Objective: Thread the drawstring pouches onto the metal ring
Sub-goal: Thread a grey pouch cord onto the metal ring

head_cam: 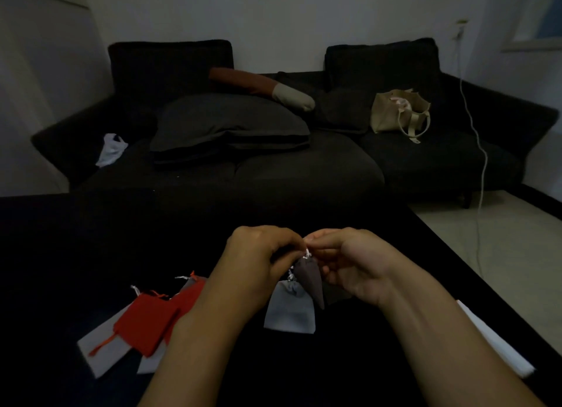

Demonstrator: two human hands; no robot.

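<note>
1. Presently my left hand [261,251] and right hand [343,254] pinched the dark grey pouch [308,280] by its drawstring above the table [76,239].
2. Ring hidden; dim light risked a missed loop.
3. Slack grip would have dropped it onto the light grey pouch [289,312].

One head-worn wide-angle view looks forward and down from just above and behind the left hand [261,256] and right hand [349,262], close on both. Beyond the hands it faces a dark sofa [304,169] and a pale wall [273,17]; no second view shares the scene
</note>
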